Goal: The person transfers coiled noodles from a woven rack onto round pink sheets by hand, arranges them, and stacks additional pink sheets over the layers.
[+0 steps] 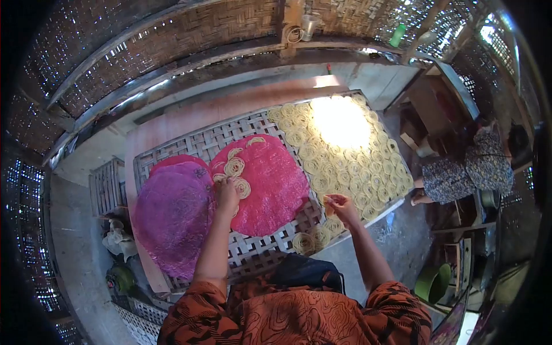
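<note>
My left hand point(227, 194) reaches over a bright pink round sheet point(273, 184), its fingers closed at the edge of the pale noodle coils. One noodle coil point(234, 167) lies just beyond the fingertips, another beside the hand. Curved loose bits rest near the sheet's far edge. My right hand point(343, 209) pinches a small yellowish noodle coil, mostly hidden by the fingers, above the near edge of the spread coils. Rows of pale noodle coils point(356, 172) cover the right part of a woven bamboo rack point(198, 140).
A purple round sheet point(172, 213) lies on the rack at left, over another pink one. Strong sunlight falls on the far coils. At right stands a person in patterned clothes point(468, 169). A green container point(432, 283) is at lower right, and a woven wall point(190, 34) rises behind.
</note>
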The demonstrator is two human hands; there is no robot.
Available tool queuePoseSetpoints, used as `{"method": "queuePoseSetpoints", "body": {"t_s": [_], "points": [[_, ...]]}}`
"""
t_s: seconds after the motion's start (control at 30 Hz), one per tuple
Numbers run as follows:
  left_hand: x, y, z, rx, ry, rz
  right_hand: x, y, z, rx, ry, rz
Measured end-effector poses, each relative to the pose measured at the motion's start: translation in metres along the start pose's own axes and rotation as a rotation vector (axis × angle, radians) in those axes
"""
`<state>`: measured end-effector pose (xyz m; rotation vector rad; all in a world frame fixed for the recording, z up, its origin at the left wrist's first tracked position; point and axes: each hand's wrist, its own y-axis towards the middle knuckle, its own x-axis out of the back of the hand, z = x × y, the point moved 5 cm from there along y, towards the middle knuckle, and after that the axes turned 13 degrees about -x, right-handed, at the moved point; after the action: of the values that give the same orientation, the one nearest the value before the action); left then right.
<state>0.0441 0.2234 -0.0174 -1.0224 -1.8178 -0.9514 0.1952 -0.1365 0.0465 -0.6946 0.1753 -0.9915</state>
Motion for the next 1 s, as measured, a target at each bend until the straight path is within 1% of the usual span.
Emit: {"method": "queuePoseSetpoints", "body": {"t_s": [0.03, 0.07, 0.13, 0.17, 0.2, 0.23, 0.27, 0.3, 0.33, 0.37, 0.4, 0.43, 0.47, 0.53, 0.57, 0.63, 0.67, 0.7, 0.73, 0.77, 0.8, 0.87, 0.9, 0.93, 0.97, 1.0], "points": [[-0.004, 0.001, 0.005, -0.001, 0.062, -0.026, 0.000, 0.008, -0.023, -0.047, 0.153, 0.069], [-0.003, 0.004, 0.002, -0.008, 0.058, -0.031, 0.001, 0.012, -0.039, -0.041, 0.154, 0.061], [-0.006, 0.007, 0.010, 0.171, 0.041, 0.075, -0.005, 0.012, -0.065, -0.153, 0.056, 0.048], [-0.005, 0.008, 0.010, 0.164, 0.040, 0.074, -0.008, 0.009, -0.064, -0.004, -0.171, -0.050], [-0.007, 0.010, 0.013, 0.177, 0.007, 0.122, -0.009, 0.005, -0.069, -0.002, -0.168, -0.054], [-0.010, 0.011, 0.016, 0.193, -0.025, 0.170, -0.014, -0.014, -0.053, 0.104, -0.413, -0.173], [-0.011, 0.011, 0.018, 0.192, -0.024, 0.167, -0.018, -0.027, -0.040, 0.210, -0.659, -0.291], [-0.008, 0.011, 0.014, 0.087, 0.038, 0.119, -0.019, -0.028, -0.036, 0.420, -0.738, -0.359], [-0.006, 0.011, 0.012, -0.019, 0.102, 0.069, -0.021, -0.031, -0.031, 0.423, -0.738, -0.359], [-0.007, 0.009, 0.013, -0.017, 0.106, 0.065, -0.022, -0.035, -0.024, 0.436, -0.703, -0.377], [-0.008, 0.006, 0.016, 0.042, -0.007, 0.021, -0.024, -0.038, -0.017, 0.450, -0.668, -0.393], [-0.004, 0.006, 0.015, 0.102, -0.120, -0.028, -0.027, -0.040, -0.011, 0.409, -0.640, -0.369], [0.000, 0.005, 0.012, 0.108, -0.115, -0.036, -0.033, -0.042, -0.002, 0.419, -0.641, -0.363], [0.005, 0.001, 0.005, 0.157, -0.205, -0.047, -0.050, -0.035, -0.005, 0.067, -0.488, -0.144], [0.010, 0.002, -0.006, 0.035, -0.313, -0.102, -0.059, -0.025, -0.010, 0.074, -0.492, -0.137], [0.017, -0.006, -0.047, -0.152, -0.333, -0.142, -0.094, -0.004, -0.034, -0.199, 0.357, 0.290], [0.013, -0.013, -0.072, -0.185, -0.332, -0.032, -0.104, -0.005, -0.031, -0.204, 0.356, 0.299], [0.018, -0.026, -0.104, -0.425, -0.314, -0.041, -0.122, -0.008, -0.026, -0.348, 0.503, 0.476], [0.024, -0.042, -0.136, -0.576, -0.321, 0.005, -0.138, -0.013, -0.023, -0.493, 0.650, 0.653], [0.032, -0.057, -0.159, -0.729, -0.329, 0.052, -0.140, 0.005, -0.045, -0.510, 0.633, 0.588], [0.042, -0.065, -0.161, -0.729, -0.326, 0.051, -0.137, 0.008, -0.046, -0.509, 0.633, 0.591], [0.047, -0.070, -0.155, -0.490, -0.575, 0.069, -0.113, 0.014, -0.035, -0.133, 0.268, 0.396], [0.034, -0.069, -0.126, -0.405, -0.564, 0.048, -0.092, 0.020, -0.031, -0.091, 0.183, 0.178], [0.029, -0.069, -0.097, -0.321, -0.436, 0.057, -0.075, 0.019, -0.020, 0.039, 0.129, 0.128], [0.028, -0.065, -0.067, -0.238, -0.308, 0.066, -0.056, 0.021, -0.012, 0.127, 0.002, 0.019], [0.022, -0.062, -0.036, -0.085, -0.134, 0.183, -0.040, 0.022, -0.006, 0.214, -0.126, -0.088]]}}
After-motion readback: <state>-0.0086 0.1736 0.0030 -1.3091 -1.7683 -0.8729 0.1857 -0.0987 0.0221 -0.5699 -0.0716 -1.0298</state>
